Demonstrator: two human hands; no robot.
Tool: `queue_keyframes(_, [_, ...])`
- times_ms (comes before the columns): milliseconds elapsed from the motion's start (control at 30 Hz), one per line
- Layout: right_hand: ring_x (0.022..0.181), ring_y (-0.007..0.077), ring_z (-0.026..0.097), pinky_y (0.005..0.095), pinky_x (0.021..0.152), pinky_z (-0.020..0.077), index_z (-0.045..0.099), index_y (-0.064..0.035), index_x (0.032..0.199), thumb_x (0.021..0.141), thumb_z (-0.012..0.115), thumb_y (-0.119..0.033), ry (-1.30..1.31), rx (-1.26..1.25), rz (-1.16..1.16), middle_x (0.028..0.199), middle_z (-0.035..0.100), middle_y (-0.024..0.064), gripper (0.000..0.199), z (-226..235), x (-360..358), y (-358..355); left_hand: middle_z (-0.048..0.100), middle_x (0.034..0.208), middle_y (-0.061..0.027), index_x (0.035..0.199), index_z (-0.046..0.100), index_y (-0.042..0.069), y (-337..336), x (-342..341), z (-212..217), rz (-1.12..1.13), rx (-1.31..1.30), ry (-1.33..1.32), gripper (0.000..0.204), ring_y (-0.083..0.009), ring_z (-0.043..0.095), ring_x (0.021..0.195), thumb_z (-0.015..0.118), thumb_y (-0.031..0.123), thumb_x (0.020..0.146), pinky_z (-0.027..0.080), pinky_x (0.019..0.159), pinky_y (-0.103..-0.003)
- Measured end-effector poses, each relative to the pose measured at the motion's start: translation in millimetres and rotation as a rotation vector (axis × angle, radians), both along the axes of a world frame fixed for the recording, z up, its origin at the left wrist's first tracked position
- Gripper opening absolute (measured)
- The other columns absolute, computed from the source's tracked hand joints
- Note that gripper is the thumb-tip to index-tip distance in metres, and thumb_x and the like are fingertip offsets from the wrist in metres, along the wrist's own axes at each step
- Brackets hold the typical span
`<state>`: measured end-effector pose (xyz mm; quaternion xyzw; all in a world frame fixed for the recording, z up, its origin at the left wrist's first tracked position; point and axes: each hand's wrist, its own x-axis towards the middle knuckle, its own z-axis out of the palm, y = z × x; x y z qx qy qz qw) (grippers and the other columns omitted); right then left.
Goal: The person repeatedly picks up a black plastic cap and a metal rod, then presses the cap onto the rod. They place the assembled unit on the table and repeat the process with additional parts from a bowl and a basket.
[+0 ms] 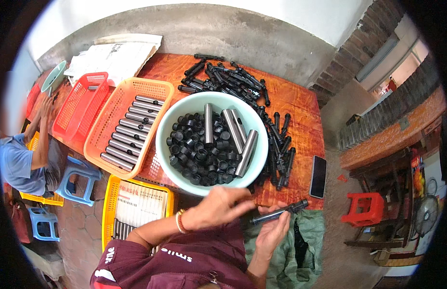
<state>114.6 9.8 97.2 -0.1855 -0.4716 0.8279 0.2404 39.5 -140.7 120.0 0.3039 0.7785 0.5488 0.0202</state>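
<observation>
In my right hand lies a black plastic tube part with knobbed ends, gripped between thumb and fingers over the table's near edge. My left hand hovers just left of it, fingers stretched out and apart, with nothing visible in it. Directly beyond the hands stands a pale green basin full of small black caps. Several steel tubes rest on the caps, some tilted. More black tube parts like the held one are piled along the basin's far and right sides.
An orange basket of steel tubes stands left of the basin, beside a red basket. Below it is a yellow crate with paper and tubes. A phone lies at the table's right edge. Another person works far left.
</observation>
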Motion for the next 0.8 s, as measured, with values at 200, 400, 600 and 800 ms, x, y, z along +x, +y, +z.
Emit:
queue_keyframes(200, [0.051, 0.0163, 0.049, 0.0347, 0.053, 0.0492, 0.045, -0.0027, 0.106, 0.095, 0.038, -0.028, 0.012, -0.03, 0.196, 0.079, 0.05, 0.0037, 0.028, 6, -6, 20, 0.059, 0.066, -0.0164, 0.077, 0.054, 0.001, 11, -53, -9, 0.398, -0.558, 0.139, 0.039, -0.0325, 0.061, 0.062, 0.063, 0.039, 0.077, 0.047, 0.052, -0.042])
queue_keyframes(400, [0.047, 0.0134, 0.046, 0.031, 0.045, 0.0455, 0.047, -0.002, 0.104, 0.095, 0.037, -0.028, -0.006, -0.037, 0.309, 0.075, 0.049, 0.0042, 0.029, -4, -12, 21, 0.057, 0.075, -0.0176, 0.078, 0.051, 0.0, 34, -62, -38, 0.484, -0.645, 0.144, 0.03, -0.0343, 0.059, 0.065, 0.065, 0.026, 0.072, 0.048, 0.054, -0.044])
queue_keyframes(600, [0.047, 0.0118, 0.045, 0.028, 0.044, 0.045, 0.048, -0.001, 0.105, 0.095, 0.039, -0.025, 0.025, 0.033, 0.294, 0.074, 0.049, 0.0047, 0.028, -11, -12, 34, 0.057, 0.078, -0.0197, 0.084, 0.048, 0.001, 12, -54, -23, 0.53, -0.532, 0.093, 0.024, -0.0387, 0.057, 0.073, 0.059, 0.021, 0.076, 0.047, 0.062, -0.046])
queue_keyframes(800, [0.044, 0.0089, 0.042, 0.0249, 0.041, 0.0401, 0.049, -0.0002, 0.106, 0.095, 0.039, -0.022, 0.011, 0.1, 0.287, 0.069, 0.048, 0.0036, 0.027, -11, -16, 39, 0.06, 0.081, -0.0194, 0.094, 0.053, 0.0, -22, -52, -19, 0.475, -0.171, 0.053, 0.028, -0.0334, 0.061, 0.076, 0.067, 0.008, 0.071, 0.047, 0.066, -0.037])
